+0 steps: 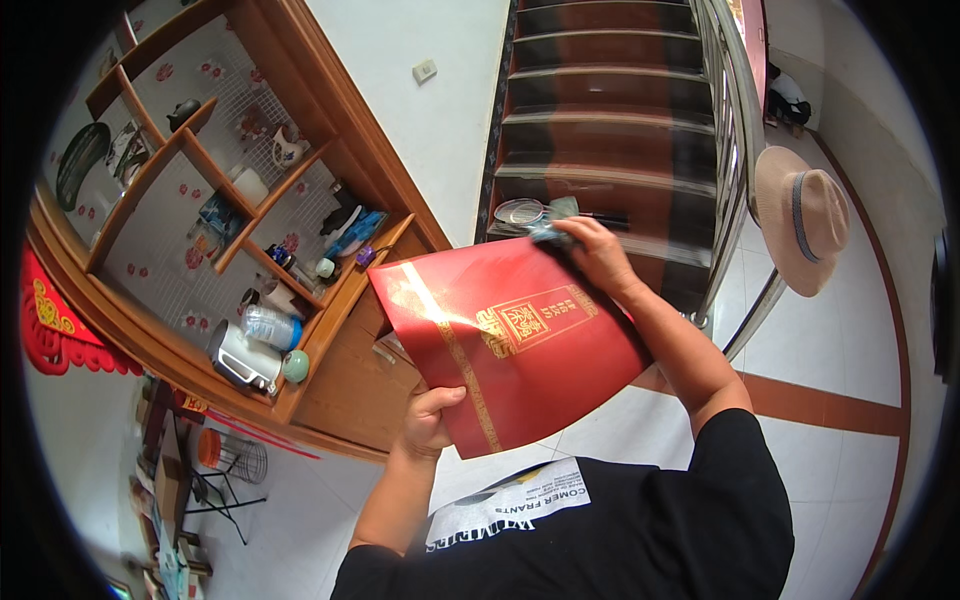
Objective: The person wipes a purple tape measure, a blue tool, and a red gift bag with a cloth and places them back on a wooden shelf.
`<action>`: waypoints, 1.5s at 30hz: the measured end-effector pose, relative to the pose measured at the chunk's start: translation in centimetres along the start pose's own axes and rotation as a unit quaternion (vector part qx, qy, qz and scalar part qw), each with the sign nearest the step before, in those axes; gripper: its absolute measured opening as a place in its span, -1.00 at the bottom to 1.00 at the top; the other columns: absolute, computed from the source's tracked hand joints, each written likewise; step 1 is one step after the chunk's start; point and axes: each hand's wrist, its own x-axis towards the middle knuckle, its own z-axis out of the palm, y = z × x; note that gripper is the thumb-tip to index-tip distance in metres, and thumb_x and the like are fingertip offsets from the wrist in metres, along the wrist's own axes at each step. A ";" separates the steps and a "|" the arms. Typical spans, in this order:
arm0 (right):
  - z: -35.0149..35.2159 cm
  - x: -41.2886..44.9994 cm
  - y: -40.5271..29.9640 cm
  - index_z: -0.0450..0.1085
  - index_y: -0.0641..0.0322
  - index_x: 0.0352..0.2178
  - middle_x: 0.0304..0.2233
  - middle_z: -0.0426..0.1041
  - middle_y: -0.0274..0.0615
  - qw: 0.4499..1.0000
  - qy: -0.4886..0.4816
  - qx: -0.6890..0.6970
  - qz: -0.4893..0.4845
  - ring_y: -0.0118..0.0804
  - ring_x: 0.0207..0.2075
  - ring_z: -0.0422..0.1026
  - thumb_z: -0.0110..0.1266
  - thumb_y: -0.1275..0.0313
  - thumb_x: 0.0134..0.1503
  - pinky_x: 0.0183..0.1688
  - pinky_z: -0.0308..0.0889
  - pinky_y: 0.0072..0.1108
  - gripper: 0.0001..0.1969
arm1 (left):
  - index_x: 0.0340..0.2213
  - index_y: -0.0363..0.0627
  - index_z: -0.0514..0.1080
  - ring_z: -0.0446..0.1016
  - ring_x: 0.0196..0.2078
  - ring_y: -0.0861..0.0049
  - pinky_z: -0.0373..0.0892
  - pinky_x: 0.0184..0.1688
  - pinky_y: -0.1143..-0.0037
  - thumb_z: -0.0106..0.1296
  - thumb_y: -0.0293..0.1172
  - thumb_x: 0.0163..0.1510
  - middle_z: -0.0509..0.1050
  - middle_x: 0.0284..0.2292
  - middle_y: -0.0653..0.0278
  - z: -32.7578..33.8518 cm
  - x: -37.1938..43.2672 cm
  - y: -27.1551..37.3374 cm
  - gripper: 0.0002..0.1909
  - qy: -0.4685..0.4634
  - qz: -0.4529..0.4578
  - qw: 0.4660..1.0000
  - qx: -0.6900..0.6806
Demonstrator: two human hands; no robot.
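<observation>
A red gift box (pixel 442 375) with gold bands and gold writing is held up, tilted, in front of my chest. My left hand (pixel 431 416) grips its lower left edge, the thumb lying on the printed face. Up at the far right edge of the box, my right hand (pixel 600 251) is shut on a crumpled blue-grey cloth (pixel 551 231). Cloth and fingers are partly blurred, and the cloth touches or nearly touches the edge of the box. The underside of the box is hidden.
A wooden display cabinet (pixel 360 142) at left holds an electric kettle (pixel 244 356), a green jar (pixel 295 366) and ornaments. Stairs (pixel 600 97) rise ahead, with a racket (pixel 519 212) on a low step. A straw hat (pixel 802 217) hangs on the metal railing (pixel 739 97). Someone crouches (pixel 787 97) far right.
</observation>
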 end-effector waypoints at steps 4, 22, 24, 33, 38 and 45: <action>-1.5 -1.9 5.7 0.34 0.24 -0.29 -0.33 0.42 -0.19 0.934 0.004 0.203 0.293 -0.28 -0.26 0.39 0.02 0.53 -0.11 -0.24 0.30 -0.55 -0.74 | -0.07 -0.28 0.12 0.30 -0.10 0.27 0.25 -0.05 0.34 -0.24 -0.66 -0.16 0.27 -0.13 0.04 -3.0 -0.3 1.2 -0.49 -0.005 0.009 0.999 0.035; 1.7 -12.8 -7.6 -0.01 0.25 0.01 -0.05 0.14 -0.13 0.589 -0.186 0.731 0.289 -0.23 0.01 0.10 0.21 0.07 -0.28 0.02 0.04 -0.39 -0.13 | -0.13 -0.34 0.17 0.32 -0.13 0.29 0.27 -0.07 0.37 -0.23 -0.64 -0.09 0.31 -0.18 0.04 -2.0 3.6 -0.5 -0.61 0.051 0.118 0.987 0.096; 1.3 -12.5 -7.8 0.01 0.25 -0.01 -0.06 0.16 -0.11 0.560 -0.151 0.711 0.397 -0.23 -0.03 0.15 0.14 0.12 -0.17 -0.01 0.11 -0.41 -0.25 | -0.12 -0.26 0.17 0.31 -0.11 0.34 0.26 -0.05 0.40 -0.23 -0.66 -0.09 0.30 -0.17 0.11 -1.6 3.6 -0.7 -0.59 0.035 0.151 0.978 0.139; 2.3 -13.3 -5.5 0.22 0.35 -0.18 -0.20 0.30 -0.18 0.711 -0.117 0.583 0.375 -0.38 -0.19 0.31 -0.06 0.46 -0.01 -0.14 0.24 -0.54 -0.68 | -0.03 -0.14 0.05 0.21 -0.04 0.42 0.19 -0.02 0.42 0.01 -0.38 -0.12 0.23 -0.10 0.22 -0.7 3.1 3.7 -0.40 0.029 0.133 0.987 0.088; 2.5 -13.3 -5.3 0.25 0.28 -0.16 -0.19 0.30 -0.33 0.775 -0.137 0.543 0.293 -0.44 -0.12 0.21 -0.07 0.47 0.00 -0.04 0.08 -0.58 -0.68 | -0.10 -0.26 0.14 0.31 -0.13 0.42 0.27 -0.10 0.44 -0.05 -0.14 -0.06 0.31 -0.17 0.16 -0.3 3.3 5.8 -0.44 0.047 0.233 0.953 0.187; 3.2 -13.3 -5.2 0.27 0.30 -0.18 -0.22 0.32 -0.27 0.813 -0.135 0.484 0.294 -0.43 -0.15 0.23 -0.06 0.44 0.00 -0.07 0.11 -0.59 -0.69 | -0.15 -0.23 0.21 0.31 -0.14 0.45 0.26 -0.09 0.44 -0.12 -0.41 -0.03 0.31 -0.18 0.21 -0.6 3.7 5.5 -0.63 0.069 0.231 0.966 0.094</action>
